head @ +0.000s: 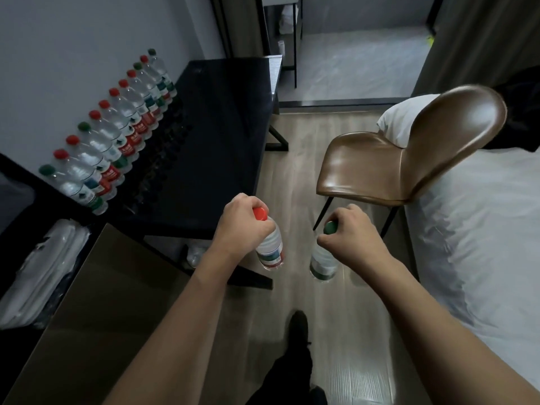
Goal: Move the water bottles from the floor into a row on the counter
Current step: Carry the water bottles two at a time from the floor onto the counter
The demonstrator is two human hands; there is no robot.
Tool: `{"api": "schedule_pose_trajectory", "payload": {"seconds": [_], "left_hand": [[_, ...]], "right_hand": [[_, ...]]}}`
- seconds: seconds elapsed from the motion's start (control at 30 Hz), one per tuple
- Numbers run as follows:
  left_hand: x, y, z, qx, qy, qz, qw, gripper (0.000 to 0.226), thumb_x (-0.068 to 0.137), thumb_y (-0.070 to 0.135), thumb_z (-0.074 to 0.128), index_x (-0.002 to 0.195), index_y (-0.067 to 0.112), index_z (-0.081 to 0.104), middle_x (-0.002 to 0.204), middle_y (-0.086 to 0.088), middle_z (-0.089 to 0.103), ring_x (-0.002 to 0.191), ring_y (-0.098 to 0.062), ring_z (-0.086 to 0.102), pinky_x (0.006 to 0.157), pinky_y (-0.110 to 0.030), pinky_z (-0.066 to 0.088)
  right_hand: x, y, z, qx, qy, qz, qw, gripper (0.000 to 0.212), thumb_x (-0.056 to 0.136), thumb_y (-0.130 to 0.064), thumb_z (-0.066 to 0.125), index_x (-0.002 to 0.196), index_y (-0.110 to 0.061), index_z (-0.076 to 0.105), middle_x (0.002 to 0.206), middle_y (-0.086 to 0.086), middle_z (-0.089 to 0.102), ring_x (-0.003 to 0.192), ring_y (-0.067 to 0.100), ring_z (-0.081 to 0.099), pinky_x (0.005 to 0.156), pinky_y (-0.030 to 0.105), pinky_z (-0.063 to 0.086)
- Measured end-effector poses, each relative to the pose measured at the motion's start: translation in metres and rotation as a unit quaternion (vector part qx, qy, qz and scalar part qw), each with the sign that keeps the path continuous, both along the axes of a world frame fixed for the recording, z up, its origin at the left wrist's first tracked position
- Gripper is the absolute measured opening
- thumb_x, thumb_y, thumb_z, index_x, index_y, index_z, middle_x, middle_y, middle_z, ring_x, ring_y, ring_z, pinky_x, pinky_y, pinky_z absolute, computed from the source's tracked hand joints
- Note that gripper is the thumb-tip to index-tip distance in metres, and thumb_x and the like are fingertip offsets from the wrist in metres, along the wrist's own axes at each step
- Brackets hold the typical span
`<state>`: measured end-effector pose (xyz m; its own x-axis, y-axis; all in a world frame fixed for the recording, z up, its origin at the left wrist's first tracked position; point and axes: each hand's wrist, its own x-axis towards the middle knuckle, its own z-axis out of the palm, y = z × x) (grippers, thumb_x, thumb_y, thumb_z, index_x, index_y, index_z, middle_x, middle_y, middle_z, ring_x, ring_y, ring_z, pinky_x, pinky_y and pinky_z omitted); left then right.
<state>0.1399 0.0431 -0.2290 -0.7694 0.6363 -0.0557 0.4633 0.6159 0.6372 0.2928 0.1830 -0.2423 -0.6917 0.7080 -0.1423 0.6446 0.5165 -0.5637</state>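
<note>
1. Left hand [244,222], centre frame: grip curled round the neck of a red-cap bottle [270,247], just under the cap. Bottle hangs tilted, base toward the bottom of the frame, above the floor [295,147] and beside the near tabletop corner.
2. Right hand [349,232], right of centre: grip curled round the neck of a green-cap bottle [323,263]; cap pokes out past the fingers. Can't tell whether the base touches the floor or sits just above it.
3. The two held bottles are near each other, not touching.
4. Black tabletop [222,135], centre left: a row of bottles [117,135] stands upright along the wall edge, running from lower left to upper left of frame. Mixed red and green caps, bottles packed side by side.
5. Brown chair [409,153], right of centre, seat facing the tabletop. White pillow [406,118] behind its back.
6. Bed [479,229] with white sheet along the right edge.
7. Brown box [96,311] at lower left; white plastic bags [43,270] left of it.
8. Person's dark shoe [298,325] on the floor, bottom centre.
</note>
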Motion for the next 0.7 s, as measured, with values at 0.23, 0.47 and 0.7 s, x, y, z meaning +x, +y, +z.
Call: {"api": "schedule_pose_trajectory", "payload": {"seconds": [0.23,0.47,0.7], "left_hand": [[-0.092,0.094,-0.012,0.010,-0.004,-0.010,1.000,0.017,0.074,0.028,0.070,0.089,0.029,0.062,0.093,0.013,0.052,0.084,-0.005,0.053,0.060,-0.016,0.038],[-0.182,0.170,-0.003,0.022,0.006,-0.004,1.000,0.016,0.076,0.028,0.068,0.091,0.027,0.062,0.094,0.013,0.050,0.083,-0.007,0.053,0.061,-0.017,0.039],[-0.266,0.231,0.005,0.024,0.011,0.034,0.999,0.015,0.073,0.028,0.068,0.086,0.031,0.063,0.093,0.014,0.052,0.081,-0.005,0.054,0.060,-0.017,0.038]], "right_hand": [[-0.093,0.090,0.000,-0.005,0.002,0.010,1.000,0.022,0.074,-0.027,0.069,0.091,-0.013,0.062,0.096,0.002,0.048,0.085,0.020,0.052,0.070,0.028,0.040],[-0.187,0.172,0.014,0.014,0.011,0.021,1.000,0.021,0.075,-0.027,0.069,0.089,-0.015,0.060,0.098,0.002,0.047,0.085,0.022,0.053,0.071,0.028,0.038],[-0.279,0.242,0.017,0.001,0.012,0.056,0.998,0.022,0.075,-0.030,0.070,0.089,-0.017,0.061,0.095,-0.001,0.047,0.085,0.018,0.053,0.072,0.027,0.041]]}}
